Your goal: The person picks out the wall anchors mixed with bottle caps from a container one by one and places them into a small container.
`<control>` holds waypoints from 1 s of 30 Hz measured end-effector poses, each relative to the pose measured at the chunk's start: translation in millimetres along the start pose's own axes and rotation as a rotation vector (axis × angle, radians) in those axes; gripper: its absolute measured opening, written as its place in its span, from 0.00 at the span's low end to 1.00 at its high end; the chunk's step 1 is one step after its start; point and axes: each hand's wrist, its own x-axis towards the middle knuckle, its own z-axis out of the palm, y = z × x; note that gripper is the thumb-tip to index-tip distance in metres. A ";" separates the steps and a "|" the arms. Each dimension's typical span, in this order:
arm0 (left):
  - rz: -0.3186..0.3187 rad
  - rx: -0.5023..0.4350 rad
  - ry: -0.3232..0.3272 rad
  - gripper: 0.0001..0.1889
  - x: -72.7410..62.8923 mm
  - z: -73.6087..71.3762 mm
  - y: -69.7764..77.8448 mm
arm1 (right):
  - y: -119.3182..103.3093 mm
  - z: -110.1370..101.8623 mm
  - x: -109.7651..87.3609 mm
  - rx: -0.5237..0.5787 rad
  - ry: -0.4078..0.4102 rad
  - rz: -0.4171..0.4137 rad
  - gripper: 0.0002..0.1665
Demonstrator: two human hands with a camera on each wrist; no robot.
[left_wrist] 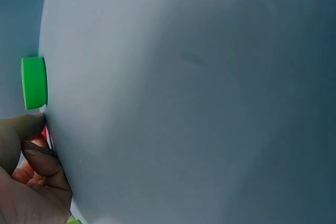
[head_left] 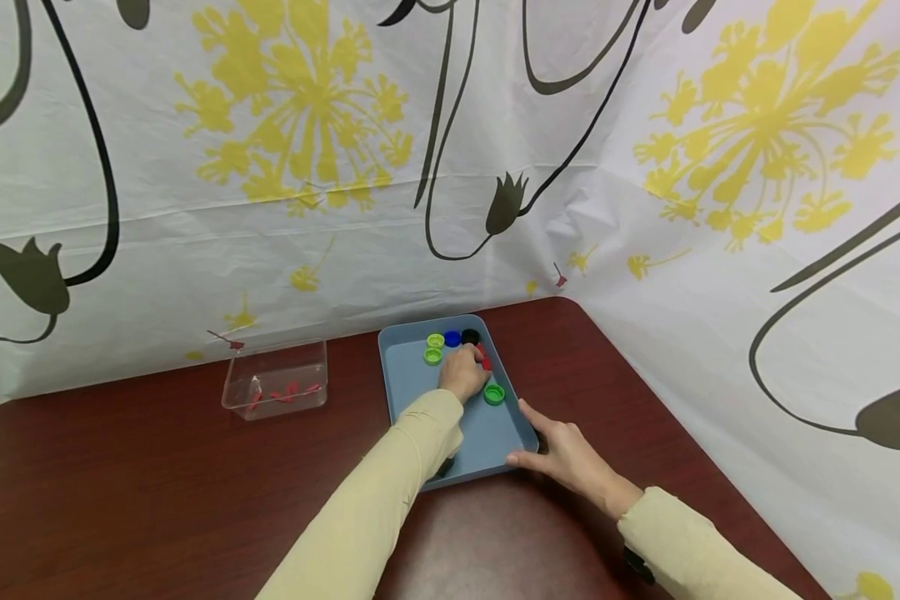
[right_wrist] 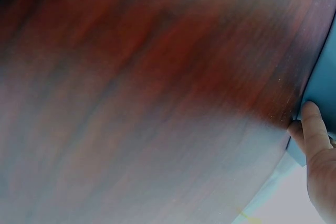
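A shallow blue-grey tray (head_left: pixel 420 400) lies on the table. My left hand (head_left: pixel 465 372) reaches in near its right side, fingers curled. In the left wrist view, a small red piece (left_wrist: pixel 43 136) shows between the thumb and fingers. More red (head_left: pixel 485 363) shows beside that hand in the head view. Around it lie a green cap (head_left: pixel 494 394), two yellow-green caps (head_left: pixel 432 356), a blue cap (head_left: pixel 452 338) and a black cap (head_left: pixel 470 336). My right hand (head_left: pixel 570 454) holds the tray's near right corner, thumb at the front rim and fingers along the side.
Left of the tray stands a clear plastic box (head_left: pixel 276 367) with several thin red pieces (head_left: pixel 291 392) inside. The dark red-brown table (head_left: pixel 157 483) meets patterned cloth walls (head_left: pixel 495 250) at the back and right.
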 end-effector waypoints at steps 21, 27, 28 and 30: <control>0.058 -0.100 -0.057 0.05 5.5 -3.9 -10.3 | -3.4 0.3 -1.9 0.030 -0.024 0.016 0.52; 0.076 -0.178 -0.087 0.07 9.2 -13.7 -14.6 | -3.1 -0.8 -1.9 0.036 -0.025 0.030 0.52; 0.074 -0.190 -0.089 0.07 8.1 -16.6 -14.0 | -3.4 -1.0 -1.8 0.034 -0.022 0.033 0.52; 0.052 -0.221 -0.090 0.05 4.8 -22.2 -12.9 | -3.7 -1.4 -1.5 0.032 -0.024 0.037 0.52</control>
